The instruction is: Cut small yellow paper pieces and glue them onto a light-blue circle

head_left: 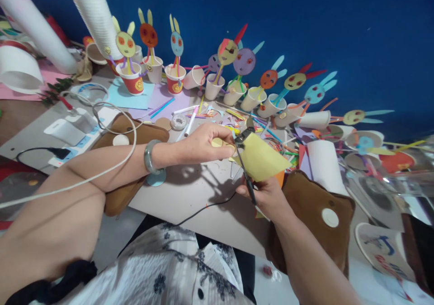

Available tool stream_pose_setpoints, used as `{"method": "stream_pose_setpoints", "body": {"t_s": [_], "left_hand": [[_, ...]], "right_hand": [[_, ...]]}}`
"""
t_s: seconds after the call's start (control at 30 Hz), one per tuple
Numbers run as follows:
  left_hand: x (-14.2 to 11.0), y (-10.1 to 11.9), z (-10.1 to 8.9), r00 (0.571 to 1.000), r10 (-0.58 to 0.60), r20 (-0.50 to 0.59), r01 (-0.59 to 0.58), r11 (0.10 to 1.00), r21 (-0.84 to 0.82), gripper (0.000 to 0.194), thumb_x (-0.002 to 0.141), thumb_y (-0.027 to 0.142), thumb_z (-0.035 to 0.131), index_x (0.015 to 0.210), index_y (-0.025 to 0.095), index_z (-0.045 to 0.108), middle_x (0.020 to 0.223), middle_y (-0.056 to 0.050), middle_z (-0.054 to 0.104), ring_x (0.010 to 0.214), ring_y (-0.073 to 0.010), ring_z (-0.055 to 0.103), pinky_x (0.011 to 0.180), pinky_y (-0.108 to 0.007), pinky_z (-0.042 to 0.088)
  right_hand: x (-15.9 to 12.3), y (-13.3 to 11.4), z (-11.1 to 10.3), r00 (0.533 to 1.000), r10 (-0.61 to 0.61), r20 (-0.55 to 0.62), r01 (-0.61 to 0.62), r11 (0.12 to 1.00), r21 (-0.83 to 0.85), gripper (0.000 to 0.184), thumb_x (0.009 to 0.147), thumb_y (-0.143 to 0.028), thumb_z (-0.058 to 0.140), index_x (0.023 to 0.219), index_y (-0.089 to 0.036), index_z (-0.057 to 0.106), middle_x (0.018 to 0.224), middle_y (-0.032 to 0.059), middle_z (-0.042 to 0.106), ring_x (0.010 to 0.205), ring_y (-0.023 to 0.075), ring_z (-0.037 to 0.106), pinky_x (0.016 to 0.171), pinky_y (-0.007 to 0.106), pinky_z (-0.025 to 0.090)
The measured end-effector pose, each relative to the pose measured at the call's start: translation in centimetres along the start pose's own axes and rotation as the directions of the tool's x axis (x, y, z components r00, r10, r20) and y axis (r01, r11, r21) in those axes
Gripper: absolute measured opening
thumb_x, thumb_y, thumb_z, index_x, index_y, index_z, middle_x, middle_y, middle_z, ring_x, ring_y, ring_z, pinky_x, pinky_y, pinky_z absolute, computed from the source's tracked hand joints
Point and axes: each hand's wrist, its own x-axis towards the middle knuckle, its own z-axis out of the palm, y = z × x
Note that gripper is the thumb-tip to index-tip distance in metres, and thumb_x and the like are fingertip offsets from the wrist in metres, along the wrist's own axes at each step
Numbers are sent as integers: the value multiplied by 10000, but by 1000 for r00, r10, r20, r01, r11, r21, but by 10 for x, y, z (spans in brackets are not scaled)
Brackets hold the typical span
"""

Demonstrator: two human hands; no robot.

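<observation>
My left hand (206,143) is closed, its thumb and fingers pinching a small piece of yellow paper above the table. Just right of it hangs a larger yellow sheet (266,158), one corner pointing right. My right hand (266,196) is wrapped round the black handle of a pair of scissors (250,187), whose blades point up toward the left fingertips, at the paper's left edge. Whether the blades are apart, and whether the two yellow parts are joined, I cannot tell. A dark clip-like object (244,135) shows just behind the sheet.
Paper cups with rabbit-faced figures (244,61) line the blue wall. Left are a power strip (98,119), a white cable (134,133) and stacked cups (93,22). Tape (178,121), a white marker (191,121) and paper scraps lie mid-table; a brown cushion (312,205) sits right.
</observation>
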Motion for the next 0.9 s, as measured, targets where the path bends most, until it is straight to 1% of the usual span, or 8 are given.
{"method": "stream_pose_setpoints", "body": {"t_s": [0.2, 0.3, 0.4, 0.5, 0.6, 0.73, 0.8, 0.9], "left_hand": [[2, 0, -1, 1000, 4, -13, -4, 1000, 1, 123, 730, 200, 577, 623, 141, 593, 585, 20, 607, 587, -72, 544, 593, -193, 433], [3, 2, -1, 997, -71, -44, 68, 996, -63, 113, 732, 170, 573, 624, 145, 588, 552, 27, 596, 550, -70, 550, 569, -192, 442], [4, 4, -1, 988, -121, -101, 109, 988, -113, 126, 743, 125, 572, 618, 144, 577, 534, 36, 581, 528, -61, 551, 565, -184, 451], [5, 5, -2, 982, -139, -128, 125, 985, -117, 153, 772, 89, 572, 628, 139, 572, 525, 43, 574, 516, -49, 543, 570, -175, 457], [6, 6, -2, 981, -154, -114, 140, 983, -121, 169, 809, 84, 579, 649, 134, 566, 524, 48, 570, 505, -39, 541, 557, -165, 453], [8, 5, -2, 980, -184, -76, 164, 963, -213, 145, 858, 117, 583, 714, 129, 575, 542, 41, 581, 498, -37, 545, 538, -162, 459], [8, 3, -1, 975, -217, -41, 198, 939, -282, 121, 869, 123, 575, 749, 123, 591, 553, 36, 585, 501, -44, 552, 521, -166, 461], [9, 0, 3, 954, -299, 28, 288, 884, -369, 92, 864, 107, 554, 794, 115, 613, 594, 32, 602, 512, -49, 570, 499, -168, 465]], "right_hand": [[1, 1, 0, 999, -17, -45, 15, 999, -41, 516, 643, -502, 829, 529, -203, 424, 519, -48, 417, 526, 98, 358, 504, 248, 307], [2, 4, 1, 995, -30, -90, 24, 998, -60, 523, 650, -490, 825, 535, -209, 399, 532, -46, 434, 534, 102, 359, 509, 249, 304], [2, 7, 2, 984, -72, -165, 64, 996, -55, 473, 677, -461, 798, 536, -209, 423, 543, -38, 467, 537, 110, 384, 520, 258, 321], [2, 8, 2, 943, -149, -297, 144, 989, -37, 406, 685, -414, 793, 559, -210, 466, 568, -36, 493, 553, 117, 414, 549, 267, 361], [2, 9, 1, 895, -202, -399, 212, 977, -19, 316, 709, -362, 778, 604, -211, 521, 611, -32, 514, 572, 120, 433, 574, 275, 388], [1, 14, 2, 858, -210, -469, 230, 973, -15, 195, 733, -296, 747, 659, -209, 589, 635, -29, 523, 567, 115, 424, 573, 276, 390], [2, 15, 3, 850, -210, -482, 231, 973, -17, 194, 737, -293, 742, 658, -209, 586, 631, -31, 519, 563, 113, 421, 571, 276, 391], [3, 14, 5, 865, -207, -458, 228, 974, -10, 264, 729, -316, 754, 623, -211, 537, 612, -35, 512, 561, 113, 427, 568, 273, 395]]}}
